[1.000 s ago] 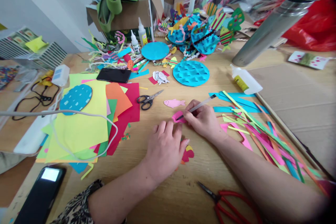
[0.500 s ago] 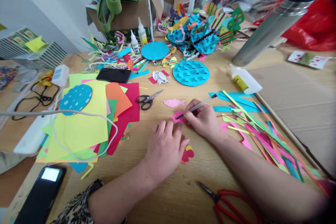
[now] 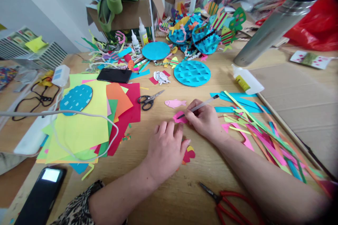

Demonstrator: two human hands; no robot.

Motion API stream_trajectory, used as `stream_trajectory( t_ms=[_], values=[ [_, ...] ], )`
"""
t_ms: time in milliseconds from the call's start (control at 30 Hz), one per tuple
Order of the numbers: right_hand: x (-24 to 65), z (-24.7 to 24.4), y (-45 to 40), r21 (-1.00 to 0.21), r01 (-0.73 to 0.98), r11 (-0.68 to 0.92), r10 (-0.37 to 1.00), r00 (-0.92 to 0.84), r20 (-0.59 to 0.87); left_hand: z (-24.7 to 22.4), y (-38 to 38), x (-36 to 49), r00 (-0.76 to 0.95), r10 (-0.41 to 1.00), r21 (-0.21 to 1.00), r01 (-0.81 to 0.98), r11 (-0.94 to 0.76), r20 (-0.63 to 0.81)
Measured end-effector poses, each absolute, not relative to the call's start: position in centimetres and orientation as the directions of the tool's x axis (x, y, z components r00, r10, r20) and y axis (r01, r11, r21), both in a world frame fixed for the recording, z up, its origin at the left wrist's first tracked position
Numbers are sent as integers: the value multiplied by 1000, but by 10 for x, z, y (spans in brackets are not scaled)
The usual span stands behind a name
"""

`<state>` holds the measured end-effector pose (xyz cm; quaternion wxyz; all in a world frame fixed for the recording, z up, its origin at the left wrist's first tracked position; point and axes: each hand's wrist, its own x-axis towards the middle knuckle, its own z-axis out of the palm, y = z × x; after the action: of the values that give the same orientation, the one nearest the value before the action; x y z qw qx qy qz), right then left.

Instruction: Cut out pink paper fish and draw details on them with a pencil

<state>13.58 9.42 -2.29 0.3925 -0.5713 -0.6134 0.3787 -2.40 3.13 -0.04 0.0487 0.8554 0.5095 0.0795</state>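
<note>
Your right hand [image 3: 202, 117] has its fingers closed around a pen [image 3: 198, 107], its tip on a bright pink paper piece [image 3: 180, 117] lying on the wooden surface [image 3: 158, 202]. Your left hand [image 3: 167, 147] lies palm down, fingertips at the lower edge of that piece; whether they pinch it, you cannot tell. A pale pink paper fish [image 3: 175, 103] lies just beyond the piece, with black-handled scissors [image 3: 150, 100] to the fish's left.
</note>
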Motion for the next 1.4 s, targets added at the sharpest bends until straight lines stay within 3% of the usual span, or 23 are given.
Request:
stream_trajectory(
  t_ms=[1400],
  values=[
    [135,-23,94,-917,392,71,997,-51,55,0,31,-24,463,884,172,868,-466,56]
  ],
)
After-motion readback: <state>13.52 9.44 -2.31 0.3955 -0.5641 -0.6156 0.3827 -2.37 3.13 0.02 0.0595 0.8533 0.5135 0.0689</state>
